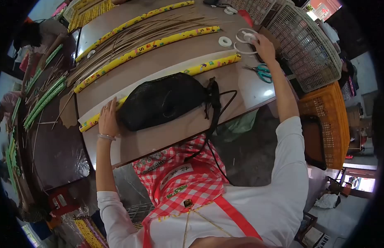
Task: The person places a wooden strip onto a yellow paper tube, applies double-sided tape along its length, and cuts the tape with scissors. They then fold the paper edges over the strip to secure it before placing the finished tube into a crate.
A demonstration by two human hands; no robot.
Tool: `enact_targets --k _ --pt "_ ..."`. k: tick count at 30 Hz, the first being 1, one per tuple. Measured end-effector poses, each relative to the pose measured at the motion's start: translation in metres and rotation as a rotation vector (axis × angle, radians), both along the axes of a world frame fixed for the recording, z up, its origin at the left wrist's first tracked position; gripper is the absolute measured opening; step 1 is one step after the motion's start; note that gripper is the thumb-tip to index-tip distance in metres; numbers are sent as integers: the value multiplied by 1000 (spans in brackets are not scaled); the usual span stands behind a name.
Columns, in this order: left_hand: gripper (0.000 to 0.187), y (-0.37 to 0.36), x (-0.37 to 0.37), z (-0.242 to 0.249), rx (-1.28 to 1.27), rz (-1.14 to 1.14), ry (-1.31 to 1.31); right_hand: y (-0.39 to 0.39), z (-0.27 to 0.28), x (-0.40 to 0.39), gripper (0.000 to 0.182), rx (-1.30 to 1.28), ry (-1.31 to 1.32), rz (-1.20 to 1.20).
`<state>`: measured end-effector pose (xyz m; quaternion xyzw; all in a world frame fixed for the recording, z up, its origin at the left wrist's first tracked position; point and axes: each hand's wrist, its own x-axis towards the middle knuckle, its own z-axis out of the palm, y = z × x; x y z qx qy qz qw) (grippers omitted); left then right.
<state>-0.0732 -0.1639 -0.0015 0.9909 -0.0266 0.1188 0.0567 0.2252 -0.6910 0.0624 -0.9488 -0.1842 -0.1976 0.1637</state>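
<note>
My left hand (108,120) lies with fingers stretched out over the left end of a yellow printed paper roll (212,64), pressing on it. A strip of white paper (148,77) shows along the roll's far side. At the table's far right, my right hand (264,47) grips a white roll of tape (250,38), with a loop of white strip around it. Teal-handled scissors (263,73) lie just below that hand. A black mesh pouch (165,99) with a cord rests in front of the roll, covering its middle.
Two more yellow rolls (146,48) and many thin sticks (138,37) lie farther back. Another white tape roll (225,41) is near my right hand. Plastic baskets (307,45) stand at the right. Green rolls (45,99) lie at the left, where another person (49,29) sits.
</note>
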Motion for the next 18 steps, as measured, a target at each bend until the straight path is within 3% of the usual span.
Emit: enact_targets --k 1,4,7,12,13,14,17,18 --pt "60 1 1 0 7 -5 8 9 7 -6 30 205 -51 63" --pt "62 1 -3 3 41 3 44 46 36 -41 39 516 155 101" --pt "63 3 -5 2 -25 10 20 90 60 -83 32 792 292 320" --pt "52 -12 -13 30 -61 12 -94 151 70 -135 31 669 502 596" --pt "37 -23 -15 42 -2 -2 -278 163 72 -145 29 544 464 639" --pt "37 -41 -18 57 -3 5 -275 174 75 -157 26 419 424 675" --pt "21 -101 -24 88 -755 49 -389 213 82 -190 18 328 466 750" --pt "18 -118 -26 92 -938 40 -376 224 77 -192 21 222 320 799"
